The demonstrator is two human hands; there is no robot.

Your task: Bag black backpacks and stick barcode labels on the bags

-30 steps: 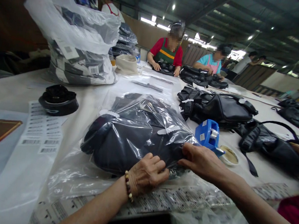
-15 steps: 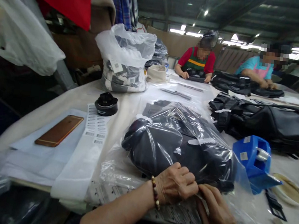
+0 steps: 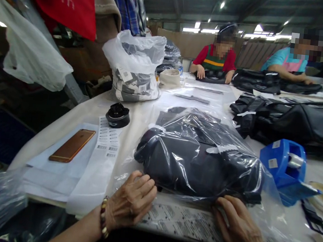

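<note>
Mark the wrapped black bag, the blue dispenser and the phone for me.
Wrapped black bag [image 3: 194,165], head view: middle of its front, under clear plastic.
Blue dispenser [image 3: 281,166], head view: side of its body.
Phone [image 3: 72,145], head view: middle of its upturned face.

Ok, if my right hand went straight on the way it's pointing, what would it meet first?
Most likely the plastic-wrapped black bag: your right hand has its fingertips at the near edge, though actual contact is hard to judge.
</note>
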